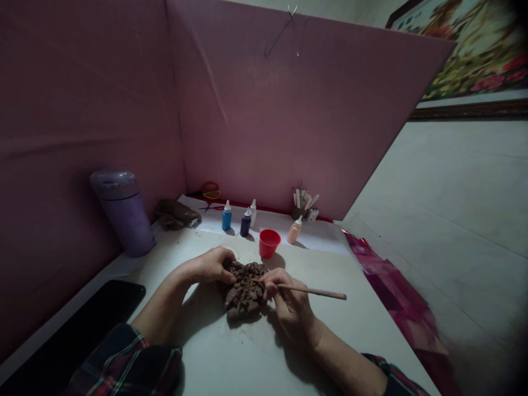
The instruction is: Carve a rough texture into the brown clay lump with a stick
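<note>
A lumpy piece of brown clay (246,300) with a rough, flaky top lies on the white table in front of me. My left hand (214,265) grips its upper left edge, thumb on top and fingers curled behind. In my right hand (289,300) a thin wooden modelling tool (322,292) is pinched between thumb and fingers. Its tip meets the clay near the right middle, and its flat end points to the right. Just behind the clay stands a red plastic cup (269,244).
Behind are a blue paint bottle (226,218), a dark purple bottle (245,224), a white bottle (253,212), a peach bottle (294,232) and a pot of tools (300,211). Left are a purple tumbler (126,214), wrapped brown clay (177,214), scissors (210,191) and a black slab (82,335).
</note>
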Available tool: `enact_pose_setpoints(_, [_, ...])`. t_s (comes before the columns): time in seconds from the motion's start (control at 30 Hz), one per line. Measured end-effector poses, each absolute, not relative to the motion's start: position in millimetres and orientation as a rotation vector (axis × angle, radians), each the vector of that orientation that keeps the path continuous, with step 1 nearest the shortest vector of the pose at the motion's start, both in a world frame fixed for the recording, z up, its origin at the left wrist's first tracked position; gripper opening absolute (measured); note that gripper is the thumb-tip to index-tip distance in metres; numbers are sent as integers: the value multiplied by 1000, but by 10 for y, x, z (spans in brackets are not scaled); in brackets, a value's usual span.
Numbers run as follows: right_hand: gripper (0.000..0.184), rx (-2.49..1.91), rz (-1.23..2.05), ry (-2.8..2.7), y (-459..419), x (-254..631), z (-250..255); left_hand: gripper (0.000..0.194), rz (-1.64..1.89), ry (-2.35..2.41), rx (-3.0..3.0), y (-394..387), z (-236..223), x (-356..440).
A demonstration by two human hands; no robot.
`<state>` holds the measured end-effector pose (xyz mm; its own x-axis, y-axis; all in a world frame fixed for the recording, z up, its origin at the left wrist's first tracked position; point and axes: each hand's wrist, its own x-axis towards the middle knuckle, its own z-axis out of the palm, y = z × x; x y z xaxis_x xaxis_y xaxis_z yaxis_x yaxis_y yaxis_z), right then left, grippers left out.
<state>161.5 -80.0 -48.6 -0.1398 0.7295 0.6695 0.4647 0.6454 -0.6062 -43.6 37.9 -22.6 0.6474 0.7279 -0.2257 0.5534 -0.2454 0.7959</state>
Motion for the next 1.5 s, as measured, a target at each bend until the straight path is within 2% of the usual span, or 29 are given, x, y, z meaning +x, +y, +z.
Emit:
enact_pose_setpoints(0.23, [14, -873, 243, -1730, -846, 1632, -544, 28, 267, 997, 1906, 373, -240, -434])
enact_pose_setpoints(0.47, [20, -810, 202, -1484, -792, 1668, -513, 29, 278, 986, 1926, 384, -266, -424])
enact_pose_setpoints(0.67, [18, -877, 216, -1426, -805, 1719, -440, 48, 288, 991, 2144, 395, -263, -399])
enact_pose_setpoints(0.8, [20, -1043, 145, -1324, -757, 1769, -416, 46, 231, 1011, 2159, 342, -239, -340])
enact_pose_setpoints(0.97, [32, -1214, 416, -1199, -633, 1774, -485, 38, 247, 1034, 2114, 323, -279, -291])
enact_pose_setpoints(1.2, [40, -1082, 649, -976, -557, 1769, -561, 36, 277, 1001, 2070, 350, -320, -299])
enact_pose_setpoints(1.33, [34, -1056, 605, -1098, -663, 1727, -492, 41, 292, 975, 2088, 339, -300, -295])
enact_pose_setpoints(1.5, [27, -984, 538, -1278, -821, 1554, -488, 61, 380, 937, 1987, 288, -239, -271])
